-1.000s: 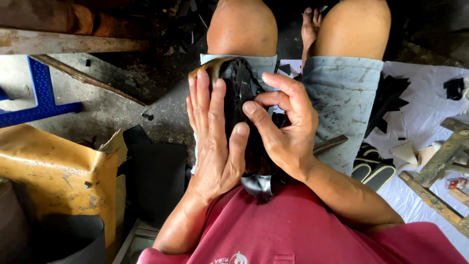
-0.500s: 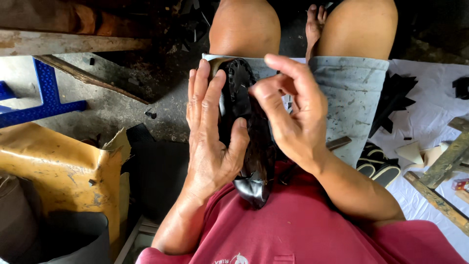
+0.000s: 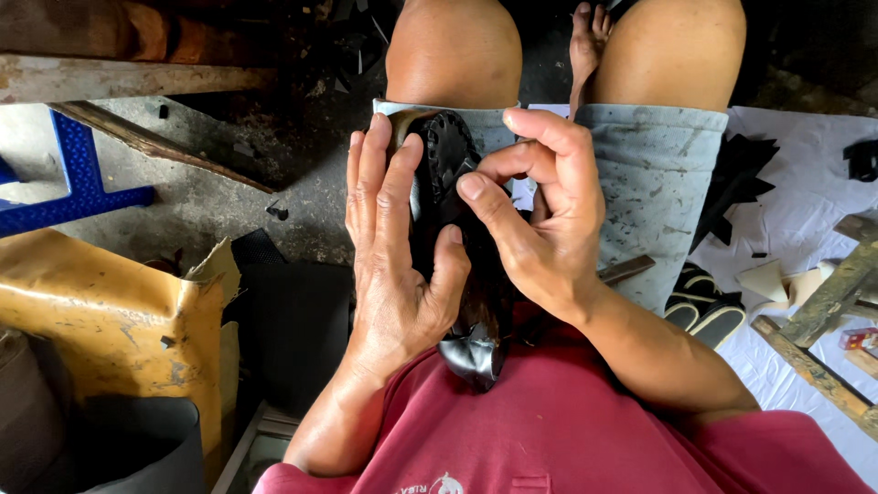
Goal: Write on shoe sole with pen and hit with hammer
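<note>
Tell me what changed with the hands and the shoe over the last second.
The right hand lifted off the black rubber-soled shoe from a flat press, now curled with thumb and fingertips working the sole's edge. The left hand stays flat against the shoe, which remains on the lap.

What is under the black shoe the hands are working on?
The black shoe lies sole-up on the lap, over grey shorts. The left hand cups its side; the right hand presses the sole. Its upper is hidden underneath.
</note>
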